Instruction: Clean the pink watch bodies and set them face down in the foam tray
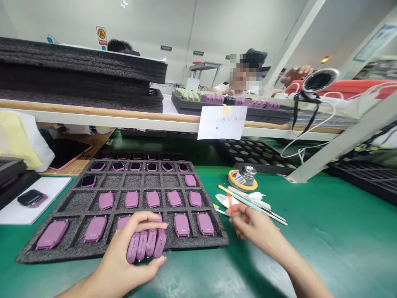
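My left hand (128,252) is wrapped around a short row of several purple smartwatch cases (145,245), standing side by side between thumb and fingers. It hovers over the front edge of a black foam tray (200,242), hiding part of the front row. Purple watch cases (182,224) lie back up in the nearer compartments, while watches with dark screens (135,167) sit in the farther ones. To the right of the tray, my right hand (251,221) has its fingers curled together at a thin orange band (230,203), beside slim sticks (248,200) and white scraps (225,200).
Behind the sticks are a yellow tape roll (238,182) and a small glass jar (249,174). A watch (31,198) rests on a white pad at left. Across the back runs a shelf (124,118) with foam stacks; its slanted post (335,140) stands at right. A person (248,74) sits beyond.
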{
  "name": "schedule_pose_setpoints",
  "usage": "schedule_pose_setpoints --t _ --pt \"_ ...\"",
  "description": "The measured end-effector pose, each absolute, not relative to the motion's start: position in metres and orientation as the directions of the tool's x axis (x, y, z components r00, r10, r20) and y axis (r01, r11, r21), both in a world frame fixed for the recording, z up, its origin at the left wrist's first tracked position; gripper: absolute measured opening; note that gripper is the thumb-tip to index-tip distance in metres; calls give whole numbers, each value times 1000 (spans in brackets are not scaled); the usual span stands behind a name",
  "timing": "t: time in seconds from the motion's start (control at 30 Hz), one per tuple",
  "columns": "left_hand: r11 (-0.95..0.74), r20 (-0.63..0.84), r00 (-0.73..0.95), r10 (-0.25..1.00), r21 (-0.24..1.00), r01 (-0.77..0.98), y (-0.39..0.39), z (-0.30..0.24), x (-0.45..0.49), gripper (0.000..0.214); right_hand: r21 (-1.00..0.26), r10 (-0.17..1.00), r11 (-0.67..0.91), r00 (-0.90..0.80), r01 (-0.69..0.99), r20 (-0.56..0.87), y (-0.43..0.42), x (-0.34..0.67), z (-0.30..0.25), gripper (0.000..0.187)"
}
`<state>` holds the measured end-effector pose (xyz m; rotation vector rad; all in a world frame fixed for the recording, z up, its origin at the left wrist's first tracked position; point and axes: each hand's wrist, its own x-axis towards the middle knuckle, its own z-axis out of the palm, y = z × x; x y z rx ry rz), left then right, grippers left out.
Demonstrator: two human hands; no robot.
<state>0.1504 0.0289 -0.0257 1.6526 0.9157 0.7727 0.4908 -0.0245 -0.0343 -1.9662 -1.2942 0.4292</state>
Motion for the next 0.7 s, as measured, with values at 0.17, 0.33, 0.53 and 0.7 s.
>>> schedule_pose_setpoints --t 0.17,0.33,0.53,0.7 --pt "-194 83 452 888 959 205 29 -29 151 47 -829 633 -173 705 532 321 3 558 -8 33" --pt "-208 114 398 910 957 202 30 -37 152 46 -868 552 -175 776 466 305 38 593 -4 38" --pt "-211 131 413 901 965 154 31 -34 154 38 -849 530 -222 790 480 308 50 584 4 30" --pt "-208 101 518 850 966 152 33 -27 153 36 -870 696 -36 637 491 331 50 504 10 42"
